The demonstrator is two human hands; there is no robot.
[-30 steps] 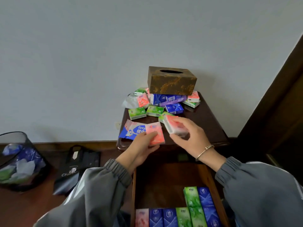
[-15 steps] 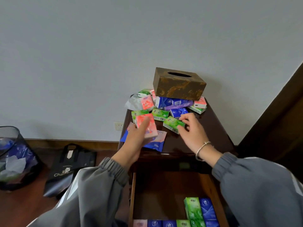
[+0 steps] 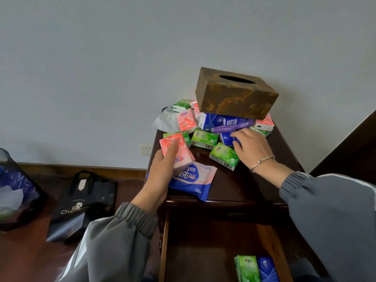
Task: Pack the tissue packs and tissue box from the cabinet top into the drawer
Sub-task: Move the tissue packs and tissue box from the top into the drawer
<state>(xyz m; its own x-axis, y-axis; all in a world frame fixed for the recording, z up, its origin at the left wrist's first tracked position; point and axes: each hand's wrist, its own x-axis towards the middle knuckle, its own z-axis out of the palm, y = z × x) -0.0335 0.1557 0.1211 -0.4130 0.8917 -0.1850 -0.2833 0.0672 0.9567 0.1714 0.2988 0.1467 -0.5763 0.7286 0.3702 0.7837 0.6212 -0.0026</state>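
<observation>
A brown tissue box [image 3: 236,96] sits on a heap of small tissue packs at the back of the dark cabinet top [image 3: 254,186]. My left hand [image 3: 162,174] holds a pink tissue pack [image 3: 176,149] over the cabinet's left side. Under it a blue and pink wipes pack [image 3: 193,178] overhangs the front edge. My right hand [image 3: 252,149] reaches into the heap, fingertips spread on a blue pack [image 3: 225,138], beside two green packs [image 3: 223,155]. Below, the open drawer [image 3: 203,251] shows a green pack [image 3: 246,267] and a blue pack [image 3: 266,268] at its front right.
A black carrier bag [image 3: 81,204] stands on the floor left of the cabinet. A dark bin [image 3: 12,190] with blue and white contents is at the far left. A wall socket [image 3: 146,149] sits behind. Dark woodwork [image 3: 356,143] rises at the right.
My right hand no longer holds the pink and white pack and has moved back to the blue pack in the heap. My left hand has risen with the pink pack.
</observation>
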